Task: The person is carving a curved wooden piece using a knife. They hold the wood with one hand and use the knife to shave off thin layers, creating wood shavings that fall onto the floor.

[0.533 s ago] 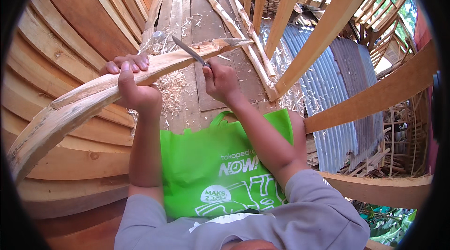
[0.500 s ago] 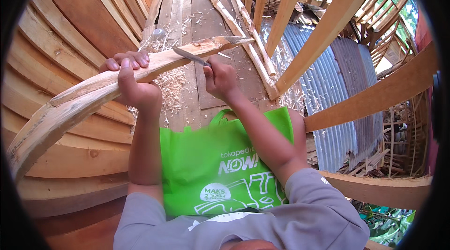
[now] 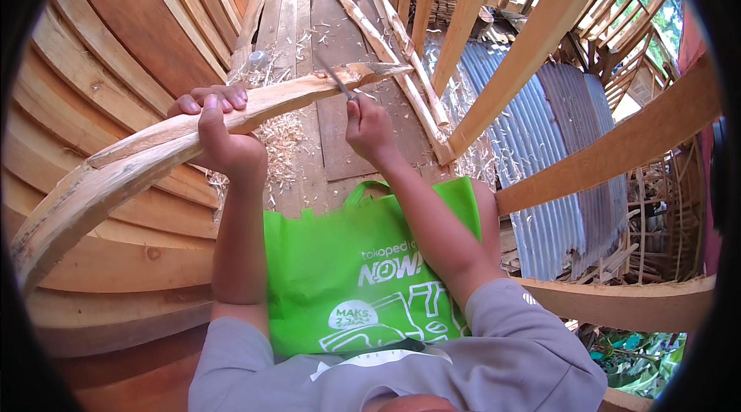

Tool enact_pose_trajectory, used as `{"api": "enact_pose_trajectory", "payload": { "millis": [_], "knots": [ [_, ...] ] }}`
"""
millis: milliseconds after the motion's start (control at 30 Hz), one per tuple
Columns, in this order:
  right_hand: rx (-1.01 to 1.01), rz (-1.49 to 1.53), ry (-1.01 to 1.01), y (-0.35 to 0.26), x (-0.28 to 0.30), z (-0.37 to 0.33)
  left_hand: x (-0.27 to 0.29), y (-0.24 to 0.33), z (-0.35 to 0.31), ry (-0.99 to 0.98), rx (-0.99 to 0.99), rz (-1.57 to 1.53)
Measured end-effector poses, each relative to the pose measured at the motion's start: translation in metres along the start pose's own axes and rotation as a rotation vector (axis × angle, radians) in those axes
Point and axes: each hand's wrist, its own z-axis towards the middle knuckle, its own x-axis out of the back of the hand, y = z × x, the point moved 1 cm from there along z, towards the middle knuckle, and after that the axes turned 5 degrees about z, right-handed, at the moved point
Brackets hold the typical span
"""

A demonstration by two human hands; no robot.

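A long, pale piece of wood [image 3: 279, 95] stretches from the lower left to a tapered tip right of centre. Around its middle, my left hand [image 3: 224, 130] is closed, with the thumb on the near side and fingers over the top. My right hand [image 3: 369, 128] grips a knife [image 3: 336, 78] by its handle. The thin dark blade points up and left, crossing the wood near its tapered end; whether it touches the wood I cannot tell. A green bag [image 3: 332, 273] with white print lies across my lap under both forearms.
Wood shavings [image 3: 279, 142] litter the plank floor [image 3: 340, 145]. A small clear cup [image 3: 257, 59] sits by the left plank wall [image 3: 116, 126]. Two thin poles [image 3: 405, 80] lie ahead, right of the wood. Upright slats [image 3: 532, 49] stand at right, with corrugated metal sheets [image 3: 532, 165] beyond them.
My right hand with the knife has shifted slightly right toward the wood's tip, and the blade has turned more upright. My left hand keeps its hold on the wood.
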Motion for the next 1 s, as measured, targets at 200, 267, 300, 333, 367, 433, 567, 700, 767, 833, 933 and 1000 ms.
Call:
{"api": "enact_pose_trajectory", "payload": {
  "millis": [200, 267, 300, 333, 367, 433, 567, 700, 767, 833, 933, 1000],
  "knots": [
    [-0.009, 0.002, -0.043, -0.027, -0.007, -0.012, 0.006, -0.001, 0.002, 0.0, -0.016, 0.009],
    [-0.093, -0.028, 0.08, 0.0, -0.007, 0.003, 0.001, 0.0, 0.0, 0.006, 0.006, 0.009],
    [0.05, -0.01, 0.089, 0.016, -0.005, 0.009, -0.003, 0.0, 0.002, 0.007, 0.004, 0.001],
    [0.101, 0.013, 0.039, 0.003, -0.007, 0.005, -0.001, -0.001, 0.003, 0.0, -0.008, 0.01],
    [0.157, 0.041, -0.013, -0.025, -0.007, -0.004, 0.004, 0.0, 0.005, -0.006, -0.026, 0.023],
    [0.236, 0.049, -0.056, -0.031, -0.007, -0.012, 0.005, -0.002, 0.004, -0.02, -0.026, 0.023],
    [0.243, 0.107, -0.089, -0.016, -0.02, -0.025, 0.0, -0.001, 0.005, 0.01, 0.005, 0.011],
    [0.32, 0.273, -0.117, -0.043, -0.009, -0.031, 0.003, 0.001, 0.003, 0.003, -0.006, 0.016],
    [0.19, 0.213, -0.028, -0.037, -0.002, -0.016, -0.003, 0.002, 0.002, 0.002, -0.003, 0.003],
    [-0.179, 0.066, 0.079, -0.019, -0.005, 0.007, -0.009, 0.003, 0.004, 0.007, -0.005, 0.007],
    [-0.176, 0.046, 0.027, -0.03, 0.006, 0.008, -0.003, 0.002, 0.003, -0.001, -0.013, -0.001],
    [0.138, 0.083, -0.091, -0.06, 0.011, -0.004, 0.006, 0.0, 0.003, 0.013, -0.013, 0.025]
  ]
}}
